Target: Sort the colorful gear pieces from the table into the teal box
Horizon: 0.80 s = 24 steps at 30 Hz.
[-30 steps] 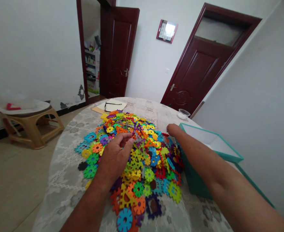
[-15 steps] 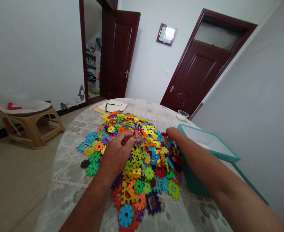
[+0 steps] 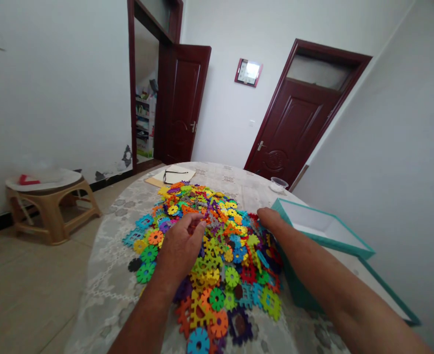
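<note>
A large heap of colourful plastic interlocking pieces (image 3: 209, 260), with toothed discs, squares and triangles, lies on the table. Over the heap's left middle is my left hand (image 3: 183, 241), fingers curved and thumb apart, with a gap between them. Nothing held shows there. My right hand (image 3: 270, 218) reaches down at the heap's right edge, beside red pieces (image 3: 253, 216) and close to the teal box (image 3: 300, 285). Its fingers are mostly hidden, so any piece in them cannot be made out.
The round table has a patterned cloth (image 3: 106, 275). Glasses (image 3: 165, 176) rest on paper (image 3: 178, 177) at the back left. A clear bowl (image 3: 279, 183) stands at the back right, near the white-lined teal lid (image 3: 316, 221). A stool (image 3: 54, 211) is on the floor at left.
The view has tilted up slightly, so the table and heap appear lower. Both hands stay at nearly the same places on the heap.
</note>
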Motion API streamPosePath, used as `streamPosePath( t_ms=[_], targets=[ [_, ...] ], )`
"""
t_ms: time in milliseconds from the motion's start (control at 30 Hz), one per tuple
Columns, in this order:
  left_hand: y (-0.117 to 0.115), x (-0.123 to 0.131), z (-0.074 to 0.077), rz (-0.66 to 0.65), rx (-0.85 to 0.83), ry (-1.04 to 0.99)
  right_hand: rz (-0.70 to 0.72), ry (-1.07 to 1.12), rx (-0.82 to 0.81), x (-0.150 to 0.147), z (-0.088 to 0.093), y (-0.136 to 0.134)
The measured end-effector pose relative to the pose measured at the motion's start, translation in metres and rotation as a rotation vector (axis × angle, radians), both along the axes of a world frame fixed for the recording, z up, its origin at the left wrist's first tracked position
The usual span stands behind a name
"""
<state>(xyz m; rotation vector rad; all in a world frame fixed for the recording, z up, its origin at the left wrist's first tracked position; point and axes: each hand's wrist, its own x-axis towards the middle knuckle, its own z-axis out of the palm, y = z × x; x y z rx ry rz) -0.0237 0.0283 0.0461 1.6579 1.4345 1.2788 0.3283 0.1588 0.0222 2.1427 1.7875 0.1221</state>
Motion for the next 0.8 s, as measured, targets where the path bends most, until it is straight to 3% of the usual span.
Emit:
streamPosePath(
  t_ms=[167, 300, 467, 500, 567, 633, 700, 800],
  targets=[
    [0.002, 0.000, -0.003, 0.008, 0.051, 0.072, -0.017, 0.005, 0.042, -0.009, 0.008, -0.009],
    [0.004, 0.002, -0.008, 0.025, 0.107, 0.154, 0.011, 0.001, 0.138, -0.025, 0.028, -0.024],
    [0.008, 0.002, -0.017, 0.046, 0.150, 0.256, 0.176, 0.025, 0.293, -0.066, 0.039, -0.082],
    [0.008, 0.003, -0.019, 0.047, 0.157, 0.270, 0.232, 0.044, 0.320, -0.076, 0.036, -0.100],
    [0.009, 0.004, -0.021, 0.045, 0.174, 0.303, 0.456, 0.159, 0.518, -0.094, 0.023, -0.142],
    [0.010, 0.005, -0.023, 0.053, 0.204, 0.339, 0.577, 0.290, 0.709, -0.108, 0.005, -0.181],
    [0.012, 0.006, -0.026, 0.063, 0.257, 0.384, 0.709, 0.406, 0.714, -0.116, -0.014, -0.211],
    [0.017, 0.005, -0.034, 0.053, 0.339, 0.467, 0.799, 0.512, 0.681, -0.117, -0.044, -0.232]
  ],
)
